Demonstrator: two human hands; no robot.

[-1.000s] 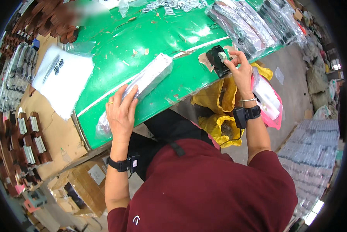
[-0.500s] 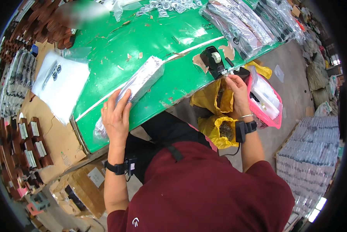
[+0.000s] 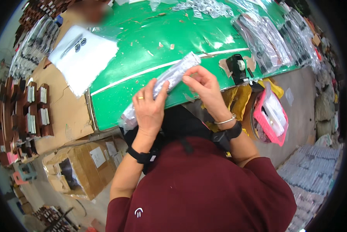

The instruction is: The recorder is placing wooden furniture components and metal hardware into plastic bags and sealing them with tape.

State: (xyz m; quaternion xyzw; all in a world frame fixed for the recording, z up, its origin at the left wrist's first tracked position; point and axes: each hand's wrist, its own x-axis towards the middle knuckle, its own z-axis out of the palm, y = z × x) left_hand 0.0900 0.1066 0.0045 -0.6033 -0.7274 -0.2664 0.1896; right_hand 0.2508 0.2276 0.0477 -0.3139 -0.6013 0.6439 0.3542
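Observation:
A long, narrow package (image 3: 175, 74) in clear, shiny plastic lies slantwise on the green tabletop (image 3: 150, 50), near its front edge. My left hand (image 3: 150, 107) grips its near side, fingers laid over the top. Over the package's right part, my right hand (image 3: 205, 88) has thumb and forefinger pinched together. Whatever sits in that pinch is too small to make out. To the right of this hand, a black tape dispenser (image 3: 237, 69) with a pale roll stands at the table edge.
Flat clear bags (image 3: 86, 58) lie at the left on cardboard. Bagged dark parts (image 3: 262, 44) are piled at the back right, small bagged pieces (image 3: 208, 7) at the back. A pink basket (image 3: 272, 120) and a yellow bag (image 3: 241, 102) are below the right edge. A carton (image 3: 82, 166) stands lower left.
My right hand has left the tape dispenser and come left to the package. My left hand remains on the package. The whole view has shifted.

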